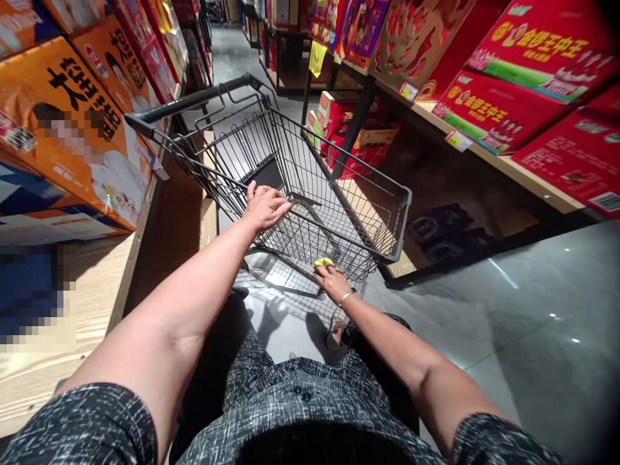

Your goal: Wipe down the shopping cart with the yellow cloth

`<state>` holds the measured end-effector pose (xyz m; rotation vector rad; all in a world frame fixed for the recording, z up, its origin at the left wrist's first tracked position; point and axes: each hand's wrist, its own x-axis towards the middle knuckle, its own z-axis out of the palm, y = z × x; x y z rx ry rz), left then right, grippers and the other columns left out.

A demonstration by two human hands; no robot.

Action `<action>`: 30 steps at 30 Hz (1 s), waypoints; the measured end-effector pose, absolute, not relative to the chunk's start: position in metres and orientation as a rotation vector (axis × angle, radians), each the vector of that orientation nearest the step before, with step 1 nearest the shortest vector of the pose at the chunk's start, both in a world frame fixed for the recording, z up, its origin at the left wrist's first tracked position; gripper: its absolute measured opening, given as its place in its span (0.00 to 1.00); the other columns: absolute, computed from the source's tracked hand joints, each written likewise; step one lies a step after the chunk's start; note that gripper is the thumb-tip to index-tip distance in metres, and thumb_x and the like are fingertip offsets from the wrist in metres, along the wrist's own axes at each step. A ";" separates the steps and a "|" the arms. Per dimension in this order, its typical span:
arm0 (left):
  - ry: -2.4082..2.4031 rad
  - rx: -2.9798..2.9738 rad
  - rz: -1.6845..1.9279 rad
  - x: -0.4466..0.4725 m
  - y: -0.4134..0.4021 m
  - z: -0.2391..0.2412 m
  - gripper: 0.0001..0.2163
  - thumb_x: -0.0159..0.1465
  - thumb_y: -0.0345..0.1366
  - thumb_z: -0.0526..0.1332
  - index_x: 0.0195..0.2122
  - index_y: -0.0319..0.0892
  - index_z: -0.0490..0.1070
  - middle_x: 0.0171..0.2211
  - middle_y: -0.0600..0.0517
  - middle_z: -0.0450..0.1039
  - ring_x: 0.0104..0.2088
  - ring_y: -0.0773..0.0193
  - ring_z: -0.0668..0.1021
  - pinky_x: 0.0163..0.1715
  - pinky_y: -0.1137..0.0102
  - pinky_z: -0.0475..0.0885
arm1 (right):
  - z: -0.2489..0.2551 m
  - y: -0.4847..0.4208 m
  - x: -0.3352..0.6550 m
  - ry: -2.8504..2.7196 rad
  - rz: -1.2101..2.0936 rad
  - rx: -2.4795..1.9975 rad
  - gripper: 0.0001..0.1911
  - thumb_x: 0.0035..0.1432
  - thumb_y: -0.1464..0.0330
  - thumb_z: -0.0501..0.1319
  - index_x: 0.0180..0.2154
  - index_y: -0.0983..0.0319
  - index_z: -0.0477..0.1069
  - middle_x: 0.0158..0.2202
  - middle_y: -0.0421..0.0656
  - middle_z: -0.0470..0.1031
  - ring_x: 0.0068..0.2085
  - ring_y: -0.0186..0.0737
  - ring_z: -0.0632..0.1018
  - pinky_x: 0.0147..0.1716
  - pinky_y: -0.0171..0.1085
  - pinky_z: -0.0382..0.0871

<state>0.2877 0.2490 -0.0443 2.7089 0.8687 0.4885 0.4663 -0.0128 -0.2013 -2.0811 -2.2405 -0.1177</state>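
Observation:
A black wire shopping cart (310, 187) stands tilted in a store aisle, its handle (194, 100) pointing up and away from me. My left hand (264, 205) rests on the cart's near rim, fingers curled over the wire. Lower down, my right hand (332, 279) presses a small yellow cloth or sponge (323, 262) against the cart's lower frame. The basket holds nothing that I can see.
Orange gift boxes (72, 129) fill a wooden shelf (97, 284) on the left. Red boxes (508, 90) sit on a shelf to the right, with more boxes (358, 139) underneath. A glossy grey floor (533, 336) runs down the aisle.

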 end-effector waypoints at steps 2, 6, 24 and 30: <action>0.928 2.691 0.507 0.291 0.246 -0.042 0.19 0.72 0.49 0.51 0.43 0.55 0.83 0.52 0.52 0.77 0.61 0.49 0.66 0.71 0.42 0.35 | -0.174 -0.032 0.476 -2.136 -0.189 -2.097 0.21 0.68 0.72 0.55 0.56 0.50 0.77 0.60 0.44 0.75 0.57 0.49 0.71 0.53 0.45 0.70; 0.852 2.715 0.413 0.308 0.216 -0.035 0.19 0.73 0.49 0.51 0.45 0.54 0.82 0.51 0.52 0.79 0.60 0.49 0.68 0.69 0.39 0.37 | -0.142 -0.063 0.492 -1.822 -0.359 -2.090 0.27 0.68 0.70 0.56 0.64 0.43 0.70 0.61 0.44 0.73 0.61 0.53 0.68 0.62 0.54 0.65; 0.630 2.639 0.490 0.323 0.212 -0.061 0.08 0.69 0.43 0.62 0.43 0.54 0.82 0.39 0.55 0.79 0.52 0.57 0.76 0.72 0.46 0.39 | -0.180 -0.086 0.496 -1.685 -0.615 -1.968 0.24 0.65 0.75 0.59 0.57 0.50 0.77 0.54 0.46 0.75 0.55 0.48 0.68 0.59 0.48 0.66; 0.685 2.607 0.462 0.306 0.229 -0.055 0.09 0.68 0.42 0.62 0.42 0.52 0.82 0.45 0.52 0.79 0.59 0.55 0.73 0.72 0.44 0.35 | -0.222 -0.068 0.458 -1.890 -0.061 -2.246 0.20 0.59 0.79 0.62 0.46 0.52 0.82 0.52 0.45 0.78 0.47 0.46 0.71 0.46 0.44 0.72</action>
